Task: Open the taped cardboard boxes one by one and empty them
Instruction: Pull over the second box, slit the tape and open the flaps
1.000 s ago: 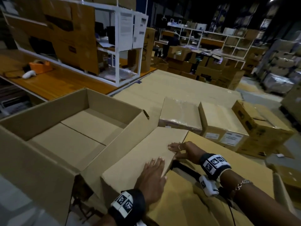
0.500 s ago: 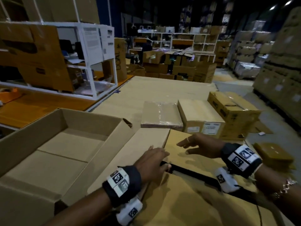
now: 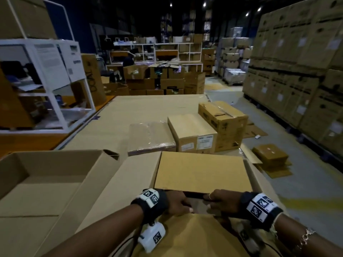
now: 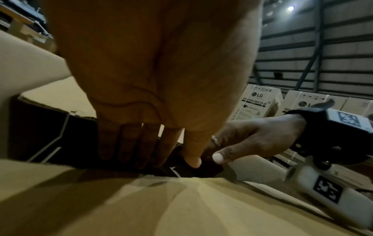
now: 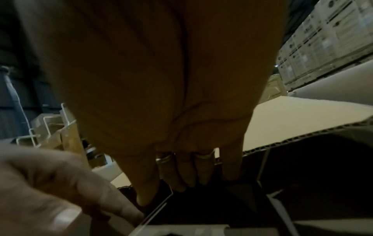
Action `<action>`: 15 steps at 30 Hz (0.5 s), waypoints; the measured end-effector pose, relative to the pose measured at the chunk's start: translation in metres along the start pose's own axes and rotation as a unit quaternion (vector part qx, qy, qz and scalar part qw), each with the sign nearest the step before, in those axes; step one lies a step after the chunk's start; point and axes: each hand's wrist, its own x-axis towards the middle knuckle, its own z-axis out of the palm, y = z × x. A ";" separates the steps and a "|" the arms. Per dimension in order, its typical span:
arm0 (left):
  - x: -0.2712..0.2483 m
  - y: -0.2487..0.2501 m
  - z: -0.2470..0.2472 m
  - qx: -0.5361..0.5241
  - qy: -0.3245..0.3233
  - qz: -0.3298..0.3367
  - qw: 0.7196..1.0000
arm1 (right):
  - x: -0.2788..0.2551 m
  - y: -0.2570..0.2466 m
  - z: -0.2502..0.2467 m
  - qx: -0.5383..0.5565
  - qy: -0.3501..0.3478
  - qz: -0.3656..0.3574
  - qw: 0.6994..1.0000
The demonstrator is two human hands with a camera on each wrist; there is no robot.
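Note:
The big cardboard box (image 3: 118, 184) in front of me has its top flaps loose. Its far flap (image 3: 202, 171) lies nearly flat and the near flap (image 3: 194, 236) bulges up toward me. A dark slot runs between them. My left hand (image 3: 179, 202) and right hand (image 3: 220, 200) sit side by side at that slot. In the left wrist view the left hand (image 4: 159, 153) points straight fingers down into the dark inside. The right hand (image 5: 181, 183) does the same in the right wrist view. Something dark with pale edges (image 5: 201, 212) lies below; contact is hidden.
An empty open carton (image 3: 42, 182) stands at my left. Behind the box are a film-wrapped pack (image 3: 150, 136) and two sealed cartons (image 3: 193, 132) (image 3: 222, 117). Flattened cardboard (image 3: 271, 156) lies on the floor at right, before tall stacked cartons (image 3: 297, 62). A white rack (image 3: 52, 80) stands at left.
My left hand has left the side flap and gone to the middle slot. My right hand has drawn back from the far flap to join it. My view has lifted.

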 end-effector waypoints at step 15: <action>0.051 -0.006 -0.108 0.131 0.342 0.004 0.930 | 0.023 0.043 -0.121 0.014 0.211 0.099 0.972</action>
